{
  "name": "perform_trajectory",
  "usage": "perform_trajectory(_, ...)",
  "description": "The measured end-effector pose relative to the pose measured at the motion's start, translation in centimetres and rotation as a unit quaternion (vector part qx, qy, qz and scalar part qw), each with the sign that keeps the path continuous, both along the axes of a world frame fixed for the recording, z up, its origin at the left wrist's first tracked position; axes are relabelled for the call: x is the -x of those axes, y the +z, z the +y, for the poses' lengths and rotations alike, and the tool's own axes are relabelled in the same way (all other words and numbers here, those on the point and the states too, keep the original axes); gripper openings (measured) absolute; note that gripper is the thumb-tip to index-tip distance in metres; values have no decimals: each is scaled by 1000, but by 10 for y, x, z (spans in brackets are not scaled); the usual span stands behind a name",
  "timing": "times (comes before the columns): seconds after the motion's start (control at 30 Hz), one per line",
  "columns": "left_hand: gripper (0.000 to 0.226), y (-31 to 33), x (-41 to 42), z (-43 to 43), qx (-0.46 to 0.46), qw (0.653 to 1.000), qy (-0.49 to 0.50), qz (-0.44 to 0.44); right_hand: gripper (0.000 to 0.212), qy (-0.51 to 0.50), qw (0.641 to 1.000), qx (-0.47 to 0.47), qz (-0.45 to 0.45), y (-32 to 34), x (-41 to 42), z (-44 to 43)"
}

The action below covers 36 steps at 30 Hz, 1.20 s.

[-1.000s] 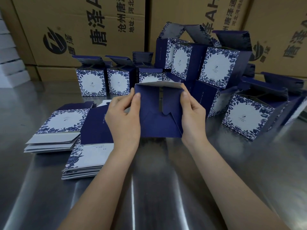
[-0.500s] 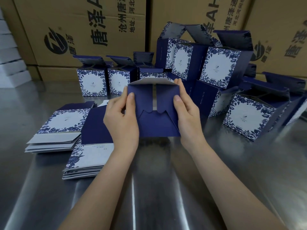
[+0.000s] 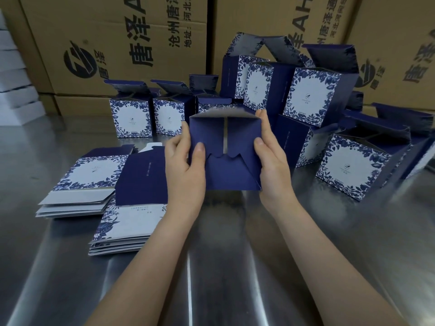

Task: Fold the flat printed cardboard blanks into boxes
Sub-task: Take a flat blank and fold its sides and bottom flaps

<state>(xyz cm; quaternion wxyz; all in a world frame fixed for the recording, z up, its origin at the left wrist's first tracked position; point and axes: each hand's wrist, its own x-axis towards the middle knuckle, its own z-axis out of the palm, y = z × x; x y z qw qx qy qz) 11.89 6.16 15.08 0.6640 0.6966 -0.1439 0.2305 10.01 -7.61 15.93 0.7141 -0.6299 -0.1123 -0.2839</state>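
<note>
I hold a navy blue box blank (image 3: 229,170) up above the steel table, its folded bottom flaps facing me with a narrow slit between the two upper flaps. My left hand (image 3: 184,170) grips its left side, thumb pressing on the left flap. My right hand (image 3: 273,165) grips the right side, thumb on the right flap and fingers behind. Two piles of flat printed blanks (image 3: 82,182) (image 3: 124,227) lie to the left. Several folded blue-and-white floral boxes (image 3: 315,97) stand behind and to the right.
Big brown cardboard cartons (image 3: 117,43) with printed characters wall off the back. White stacked boxes (image 3: 14,90) sit at the far left. The shiny steel table (image 3: 211,267) stretches toward me under my forearms.
The box has been lifted a little and its bottom flaps pushed in further. Both thumbs have slid down onto the side flaps, and the flaps now interlock more closely.
</note>
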Motion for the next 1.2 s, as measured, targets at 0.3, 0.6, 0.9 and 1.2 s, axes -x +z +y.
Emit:
perform_trajectory(0.3, 49, -1, -6, 3, -1, 999, -41, 21, 53, -9, 1000, 16, 24, -3, -2, -6)
perform_trajectory(0.6, 52, 0, -14, 12, 17, 992, -120, 24, 61, 2, 999, 24, 33, -1, 0, -9)
perform_trajectory(0.9, 57, 0, -15, 17, 17, 982, -187, 32, 69, 18, 999, 17, 43, 1, 2, -14)
perform_trajectory(1.2, 76, 2, -8, 15, 24, 981, -190, -12, 78, -16, 992, 122, -19, 2, 6, -9)
